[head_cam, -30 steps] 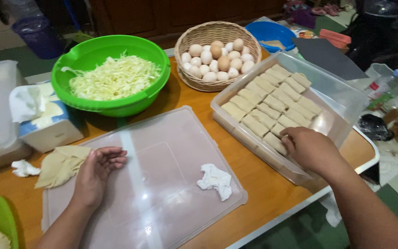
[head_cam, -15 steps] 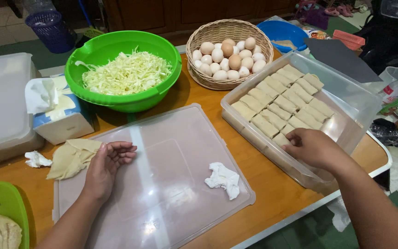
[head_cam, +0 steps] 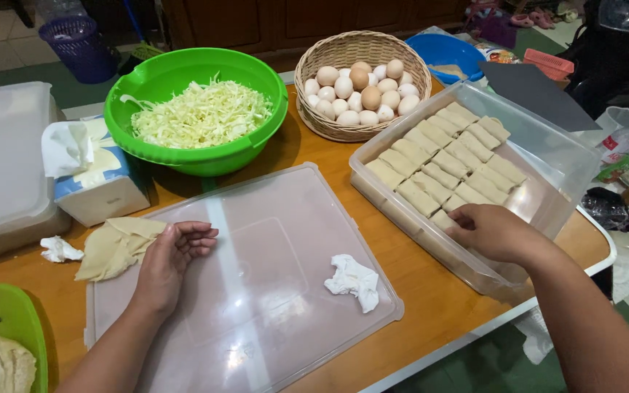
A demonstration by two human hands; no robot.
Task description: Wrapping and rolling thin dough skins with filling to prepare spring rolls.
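The right hand [head_cam: 491, 231] is closed on a roll [head_cam: 442, 218] in the clear box [head_cam: 547, 156], the left hand [head_cam: 169, 258] lies open and empty, and squeezing hard could squash the soft roll.

the left hand [head_cam: 169, 262] has slid closer to the folded wrapper [head_cam: 114, 247], now touching its edge.

Single head view, looking steeply down and forward over orange table [head_cam: 431, 291], near, at arm's reach
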